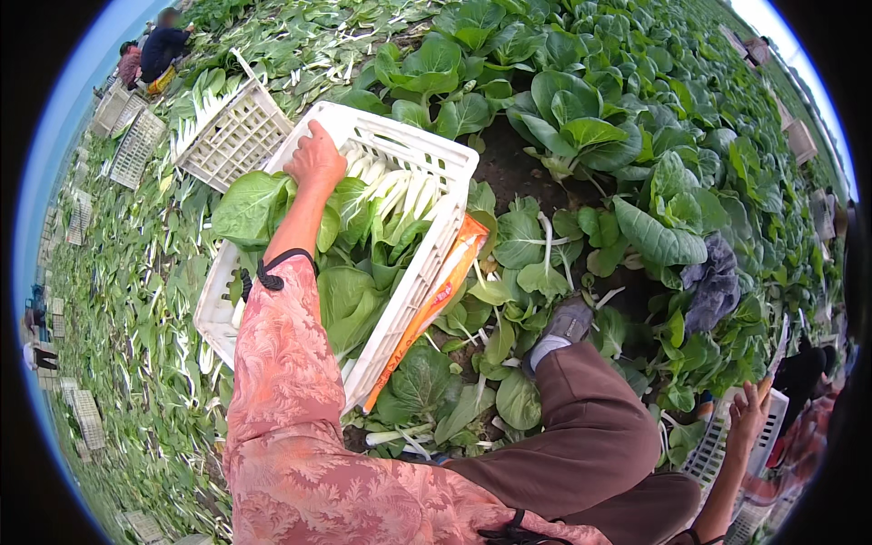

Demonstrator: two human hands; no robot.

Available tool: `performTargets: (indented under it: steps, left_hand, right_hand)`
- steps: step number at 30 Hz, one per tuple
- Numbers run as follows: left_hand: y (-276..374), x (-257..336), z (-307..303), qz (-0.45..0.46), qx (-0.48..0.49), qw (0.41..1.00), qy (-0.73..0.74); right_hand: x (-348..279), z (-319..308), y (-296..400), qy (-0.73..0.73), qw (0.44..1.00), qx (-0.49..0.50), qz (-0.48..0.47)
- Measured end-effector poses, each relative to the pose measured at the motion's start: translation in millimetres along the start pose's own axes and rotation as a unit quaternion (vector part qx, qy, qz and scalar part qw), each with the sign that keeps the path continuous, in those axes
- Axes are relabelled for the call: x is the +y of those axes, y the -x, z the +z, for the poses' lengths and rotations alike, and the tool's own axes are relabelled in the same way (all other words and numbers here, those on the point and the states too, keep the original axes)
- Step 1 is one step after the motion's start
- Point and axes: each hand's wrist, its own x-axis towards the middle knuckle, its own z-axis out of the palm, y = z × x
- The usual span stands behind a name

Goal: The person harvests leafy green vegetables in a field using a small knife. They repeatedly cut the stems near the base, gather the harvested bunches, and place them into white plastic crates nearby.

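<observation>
My left hand (317, 161) is over the far left end of a white plastic crate (462, 157), its fingers curled near the end wall. Broad green leaves (252, 204) stick out under the wrist; whether the hand grips their stems or the crate is hidden. Inside the crate, bok choy heads (402, 191) lie packed with white stems towards the far wall and leaves towards me. Out at the lower right, my right hand (746, 412) holds a knife (781, 347) by its brown handle, blade pointing up and away.
An orange printed bag (436, 300) lies along the crate's right side. Another crate (235, 133) with bok choy stands beyond. Growing bok choy (572, 122) fills the right; cut leaves (157, 293) cover the left. A grey cloth (712, 283) rests on plants. People (163, 48) crouch far left; another person (804, 422) is close right.
</observation>
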Motion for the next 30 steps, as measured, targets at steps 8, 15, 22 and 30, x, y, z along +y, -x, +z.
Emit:
performTargets:
  steps: [8, 15, 22, 30]
  left_hand:
    - [-8, -3, 107, 0.006, 0.077, 0.977, -0.201]
    - [-17, -8, 90, 0.04, -0.049, 0.993, -0.098]
    - [-83, -20, -18, 0.252, -0.216, 0.941, -0.06]
    - [-5, -159, 126, 0.362, -0.023, 0.925, 0.116]
  right_hand:
    - [105, -158, 38, 0.01, 0.962, 0.251, 0.106]
    - [145, -197, 73, 0.061, 0.964, 0.196, 0.168]
    - [177, -199, 133, 0.052, 0.964, 0.19, 0.178]
    - [210, -182, 202, 0.01, 0.961, 0.234, 0.149]
